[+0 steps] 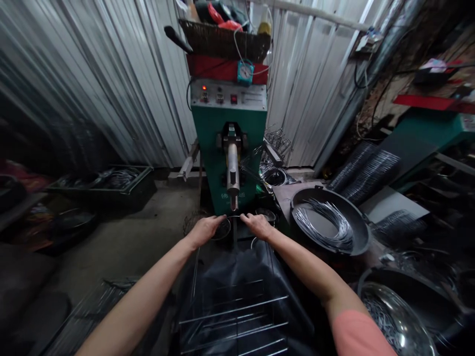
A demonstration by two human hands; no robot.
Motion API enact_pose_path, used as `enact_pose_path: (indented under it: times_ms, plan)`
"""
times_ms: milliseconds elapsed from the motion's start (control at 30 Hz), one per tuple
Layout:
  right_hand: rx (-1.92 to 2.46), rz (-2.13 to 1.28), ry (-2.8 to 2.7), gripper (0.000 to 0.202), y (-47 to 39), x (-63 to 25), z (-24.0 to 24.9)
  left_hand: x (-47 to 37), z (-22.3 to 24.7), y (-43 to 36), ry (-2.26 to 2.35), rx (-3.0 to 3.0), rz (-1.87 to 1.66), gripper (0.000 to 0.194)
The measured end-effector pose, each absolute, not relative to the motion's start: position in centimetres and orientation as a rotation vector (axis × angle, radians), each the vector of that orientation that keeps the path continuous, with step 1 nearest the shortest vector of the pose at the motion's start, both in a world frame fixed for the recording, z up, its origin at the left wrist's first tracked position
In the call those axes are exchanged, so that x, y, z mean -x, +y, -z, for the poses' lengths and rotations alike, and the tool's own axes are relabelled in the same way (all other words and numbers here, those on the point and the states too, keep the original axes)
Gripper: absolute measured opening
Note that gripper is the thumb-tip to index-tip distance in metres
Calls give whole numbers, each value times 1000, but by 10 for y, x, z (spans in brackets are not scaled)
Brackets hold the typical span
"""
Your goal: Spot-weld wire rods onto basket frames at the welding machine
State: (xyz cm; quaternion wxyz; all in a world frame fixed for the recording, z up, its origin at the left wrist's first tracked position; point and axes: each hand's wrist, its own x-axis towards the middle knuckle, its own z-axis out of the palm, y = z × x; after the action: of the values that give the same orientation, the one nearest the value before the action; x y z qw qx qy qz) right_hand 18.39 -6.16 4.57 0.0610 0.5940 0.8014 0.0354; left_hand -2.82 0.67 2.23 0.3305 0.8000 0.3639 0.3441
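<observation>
A thin curved metal wire [233, 216] spans the gap between my two hands, right below the electrode tip [234, 202] of a green spot welding machine [208, 143]. My left hand [206, 230] pinches it on the left side, fingers closed. On the right, my right hand [259, 225] is closed on the same wire. How much of the wire lies under the fingers is hidden. Closer to me, a wire rack [237, 311] with several parallel bars rests over a dark apron [245, 264] on my lap.
A black pan [361, 220] holding a coil of bent wires stands right of the machine. Further forward at lower right is a shiny metal bowl [415, 316] with small metal pieces. A green tray [141, 180] of wire parts sits on the left floor. Corrugated metal sheeting [111, 74] closes the back.
</observation>
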Motion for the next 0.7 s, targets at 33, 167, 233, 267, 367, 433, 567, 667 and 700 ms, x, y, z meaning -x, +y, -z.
enact_pose_path:
  times_ms: [33, 167, 233, 267, 367, 433, 567, 667, 700]
  plan:
    - [-1807, -105, 2410, 42, -59, -185, -47, 27, -22, 10, 952, -2176, -885, 28]
    - [-1854, -82, 2368, 38, -49, -189, -54, 23, -23, 23, 983, -2553, -643, 31]
    - [-1869, -51, 2363, 36, -44, -191, -56, 22, -24, 27, 1013, -2647, -520, 32]
    - [-1876, -28, 2366, 35, -42, -192, -57, 21, -25, 29, 1020, -2662, -490, 32]
    - [-1897, 47, 2401, 31, -36, -195, -57, 22, -25, 31, 1007, -2636, -481, 30]
    - [-1901, 95, 2437, 30, -33, -197, -54, 24, -25, 31, 1002, -2608, -488, 29]
    - [-1899, 126, 2473, 31, -30, -198, -50, 25, -25, 30, 1037, -2601, -469, 29]
    - [-1893, 78, 2458, 32, -31, -196, -50, 24, -27, 29, 1067, -2653, -426, 30]
    - [-1888, 56, 2446, 32, -32, -196, -50, 24, -27, 29, 1078, -2673, -409, 30]
